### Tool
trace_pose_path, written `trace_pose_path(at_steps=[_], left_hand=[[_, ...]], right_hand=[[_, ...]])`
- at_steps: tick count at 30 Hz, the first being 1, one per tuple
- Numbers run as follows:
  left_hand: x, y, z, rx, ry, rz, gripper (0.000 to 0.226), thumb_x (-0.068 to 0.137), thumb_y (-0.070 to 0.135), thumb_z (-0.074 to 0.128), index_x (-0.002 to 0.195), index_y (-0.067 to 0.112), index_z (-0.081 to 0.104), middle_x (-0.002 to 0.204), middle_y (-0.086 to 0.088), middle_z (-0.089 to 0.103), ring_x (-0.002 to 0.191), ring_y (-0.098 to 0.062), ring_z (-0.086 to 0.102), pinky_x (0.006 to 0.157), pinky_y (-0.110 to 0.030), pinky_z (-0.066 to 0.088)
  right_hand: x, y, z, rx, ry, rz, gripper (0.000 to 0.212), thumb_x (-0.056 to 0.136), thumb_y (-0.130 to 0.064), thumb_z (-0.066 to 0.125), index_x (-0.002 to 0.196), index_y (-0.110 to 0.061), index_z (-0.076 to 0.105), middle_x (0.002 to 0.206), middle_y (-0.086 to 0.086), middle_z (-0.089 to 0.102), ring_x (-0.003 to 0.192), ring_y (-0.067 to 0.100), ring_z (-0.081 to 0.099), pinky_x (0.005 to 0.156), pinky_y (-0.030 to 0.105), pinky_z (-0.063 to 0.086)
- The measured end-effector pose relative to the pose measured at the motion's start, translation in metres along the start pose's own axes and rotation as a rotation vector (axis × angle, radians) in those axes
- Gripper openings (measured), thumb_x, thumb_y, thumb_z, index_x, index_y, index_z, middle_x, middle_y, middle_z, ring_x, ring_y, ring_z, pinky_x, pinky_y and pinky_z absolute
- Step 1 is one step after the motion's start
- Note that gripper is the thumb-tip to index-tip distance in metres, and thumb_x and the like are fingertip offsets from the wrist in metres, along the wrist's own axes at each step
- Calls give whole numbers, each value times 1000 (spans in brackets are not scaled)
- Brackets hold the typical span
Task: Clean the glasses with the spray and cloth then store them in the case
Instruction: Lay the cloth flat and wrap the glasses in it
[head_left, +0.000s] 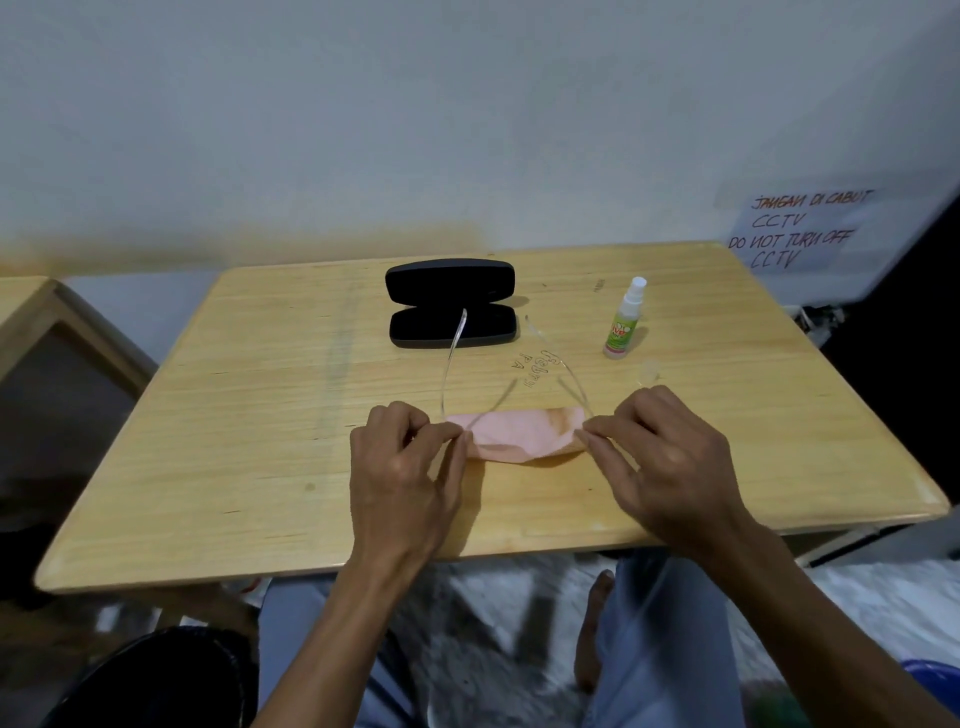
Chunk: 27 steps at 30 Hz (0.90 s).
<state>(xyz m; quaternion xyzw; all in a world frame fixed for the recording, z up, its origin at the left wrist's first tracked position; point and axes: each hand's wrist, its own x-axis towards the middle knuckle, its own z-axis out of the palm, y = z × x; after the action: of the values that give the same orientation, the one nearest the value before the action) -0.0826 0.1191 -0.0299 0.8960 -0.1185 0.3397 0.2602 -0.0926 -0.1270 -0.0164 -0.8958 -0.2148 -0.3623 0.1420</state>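
Both hands (535, 457) hold glasses (452, 358) crosswise, temples pointing at case (451, 304).

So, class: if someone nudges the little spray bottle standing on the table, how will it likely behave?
The spray bottle stands tall and narrow on a small base, so it would probably tip. Its round body would likely roll afterwards. It looks like light plastic, so easy to lift.
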Motion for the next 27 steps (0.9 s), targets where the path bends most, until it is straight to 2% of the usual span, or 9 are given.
trace_pose_path(at_steps=[5,9,13,16,19,20,22,24,27], left_hand=[[8,4,10,186,103,103,13,80,9,74,68,10,69,68,-7,54,64,-28,52,65,-38,34],[10,5,17,295,102,119,19,77,6,71,61,10,62,67,-6,55,64,-29,52,67,-40,34],[10,6,22,347,117,101,21,77,3,70,59,12,60,67,-6,55,63,-29,52,67,-40,33],[10,8,24,322,146,79,20,79,4,69,63,13,65,67,-6,54,62,-28,52,66,-39,33],[8,8,18,180,182,88,11,79,8,73,71,16,73,69,-6,54,64,-25,51,65,-37,32],[6,8,13,112,189,83,7,79,10,75,75,16,76,70,-6,54,66,-24,51,65,-37,33],[5,4,0,-25,190,-20,6,78,13,77,84,14,78,75,-3,52,71,-21,50,65,-40,39],[8,-3,-10,-122,80,-208,16,79,27,74,93,19,78,82,3,52,79,-19,52,69,-46,46],[15,-15,-17,-207,-214,-364,30,81,54,65,101,33,76,89,12,57,92,-13,51,79,-53,49]], right_hand=[[5,3,12,-129,58,-101,16,89,-9,71,73,-8,72,63,8,55,54,26,48,45,39,36],[5,8,19,-159,45,-117,22,85,-3,71,64,-8,66,60,8,52,53,26,45,46,40,33],[5,7,26,-127,27,-121,15,83,-1,72,71,-9,70,62,8,54,54,27,48,46,39,34],[5,5,28,-80,53,-74,14,81,3,73,73,-9,72,63,7,55,54,25,49,45,38,37],[3,-1,21,37,93,15,9,82,2,73,77,-6,74,66,7,58,56,24,53,47,37,43],[2,-2,17,85,113,71,7,82,0,74,79,-6,74,68,6,58,58,21,53,50,34,44],[-2,-1,8,165,131,241,6,83,-6,76,89,-7,76,73,0,57,62,8,49,58,19,41],[-5,5,3,247,72,395,21,83,-16,77,103,-9,77,76,-3,54,64,-2,47,61,7,35],[-5,11,3,402,-48,479,24,85,-17,79,108,-10,77,76,-3,54,66,-7,52,60,4,34]])
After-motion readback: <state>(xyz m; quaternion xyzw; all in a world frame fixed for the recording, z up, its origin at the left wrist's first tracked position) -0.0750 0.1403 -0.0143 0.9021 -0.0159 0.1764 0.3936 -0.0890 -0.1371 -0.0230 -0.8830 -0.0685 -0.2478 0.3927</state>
